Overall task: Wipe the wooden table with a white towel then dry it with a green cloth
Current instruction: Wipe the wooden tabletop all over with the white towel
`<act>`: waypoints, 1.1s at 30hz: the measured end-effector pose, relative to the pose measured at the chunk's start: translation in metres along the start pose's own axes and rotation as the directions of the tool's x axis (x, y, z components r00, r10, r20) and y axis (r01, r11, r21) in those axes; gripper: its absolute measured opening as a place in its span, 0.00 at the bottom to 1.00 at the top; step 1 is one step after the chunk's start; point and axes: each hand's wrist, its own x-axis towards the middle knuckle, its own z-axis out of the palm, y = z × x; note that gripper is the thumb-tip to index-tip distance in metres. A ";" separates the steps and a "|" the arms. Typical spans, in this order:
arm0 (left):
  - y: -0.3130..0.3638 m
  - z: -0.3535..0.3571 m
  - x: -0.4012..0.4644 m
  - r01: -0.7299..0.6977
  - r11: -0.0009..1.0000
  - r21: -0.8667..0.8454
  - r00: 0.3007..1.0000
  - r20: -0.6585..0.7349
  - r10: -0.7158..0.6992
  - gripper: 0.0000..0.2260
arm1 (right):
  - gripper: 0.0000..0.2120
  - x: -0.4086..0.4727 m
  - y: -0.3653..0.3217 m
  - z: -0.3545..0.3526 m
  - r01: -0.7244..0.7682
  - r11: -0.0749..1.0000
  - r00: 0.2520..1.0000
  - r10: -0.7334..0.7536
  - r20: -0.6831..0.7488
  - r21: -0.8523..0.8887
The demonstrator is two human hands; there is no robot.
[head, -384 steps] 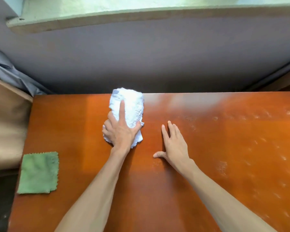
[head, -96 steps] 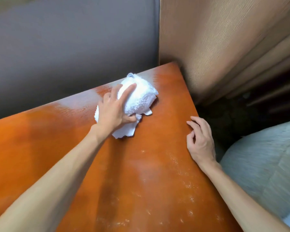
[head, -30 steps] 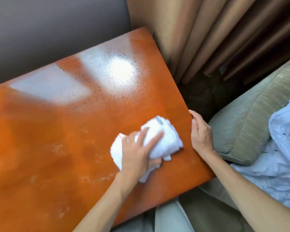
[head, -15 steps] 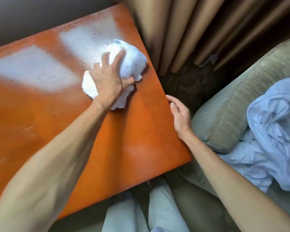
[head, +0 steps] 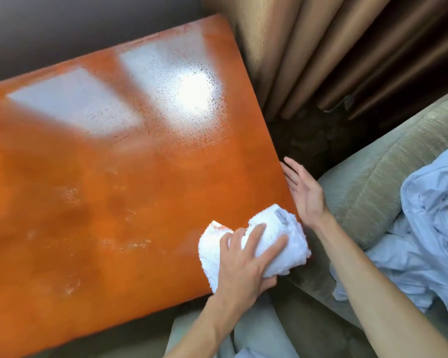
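One white towel (head: 274, 241), one table (head: 114, 202), two hands.

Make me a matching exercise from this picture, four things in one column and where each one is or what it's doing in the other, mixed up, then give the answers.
1. towel
2. left hand
3. right hand
4. sheet

A. open, palm facing the table edge
B. crumpled on the sofa
C. pressing down on the towel
D. bunched at the table's near right corner

Pairs: 1-D, 2-C, 3-A, 4-B
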 end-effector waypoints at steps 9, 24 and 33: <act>-0.088 -0.036 0.025 -0.386 0.923 0.002 0.921 0.063 0.385 0.37 | 0.26 0.000 0.012 0.025 0.269 0.726 0.941 -0.337 0.013 -0.633; -0.312 -0.156 0.113 0.339 0.941 0.015 0.911 -0.257 -0.324 0.35 | 0.27 0.001 0.013 0.106 0.409 -0.059 0.812 -0.432 0.392 -0.911; -0.237 -0.096 -0.042 0.214 0.973 -0.091 0.937 -0.263 -0.231 0.35 | 0.26 0.009 0.036 0.186 0.339 -0.199 0.829 -0.400 0.391 -0.920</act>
